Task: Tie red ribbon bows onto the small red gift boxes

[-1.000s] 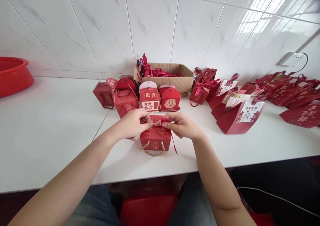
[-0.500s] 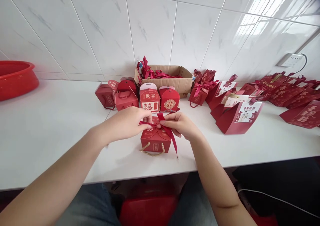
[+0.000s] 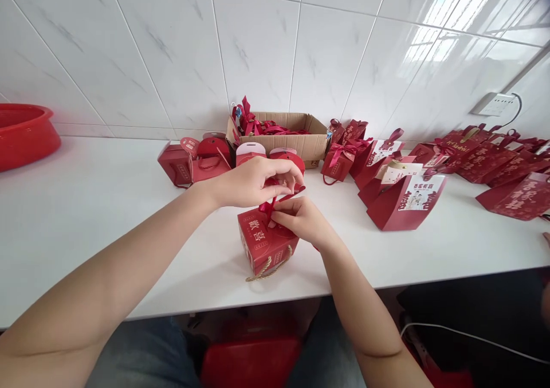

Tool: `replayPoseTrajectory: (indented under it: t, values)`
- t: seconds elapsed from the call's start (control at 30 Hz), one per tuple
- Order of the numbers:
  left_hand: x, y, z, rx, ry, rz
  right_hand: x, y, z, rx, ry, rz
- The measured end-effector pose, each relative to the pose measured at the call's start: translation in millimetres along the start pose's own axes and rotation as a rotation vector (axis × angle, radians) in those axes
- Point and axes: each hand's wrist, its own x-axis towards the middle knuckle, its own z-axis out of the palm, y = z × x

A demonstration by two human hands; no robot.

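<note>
A red gift box (image 3: pixel 258 239) with gold print and a twisted rope handle (image 3: pixel 270 270) sits turned at an angle near the table's front edge. Over its top, my left hand (image 3: pixel 275 179) pinches one end of a dark red ribbon (image 3: pixel 268 207), raised above the lid. My right hand (image 3: pixel 298 219) is closed on the ribbon right at the box top, its fingers hiding part of the lid. The knot area lies mostly behind the fingers.
Behind stand several red boxes (image 3: pixel 176 161) and a cardboard box (image 3: pixel 286 141) of ribbons. Finished-looking bags (image 3: pixel 408 202) and a bow-tied box (image 3: pixel 339 161) are at right. A red basin (image 3: pixel 26 138) stands at far left; part of another person's hand (image 3: pixel 546 242) shows at the right edge.
My left hand has moved right and up with the ribbon, passing in front of the rear boxes. The gift box has turned and tilted its near face rightward. My right hand stays at the lid.
</note>
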Motion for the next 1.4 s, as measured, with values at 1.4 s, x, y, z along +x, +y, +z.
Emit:
replayPoseTrajectory:
  t: [1.4]
  values:
    - [-54.3, -61.7, 44.7, -0.287, 0.448, -0.11, 7.4, 13.7, 25.1, -0.04, 0.368, -0.206]
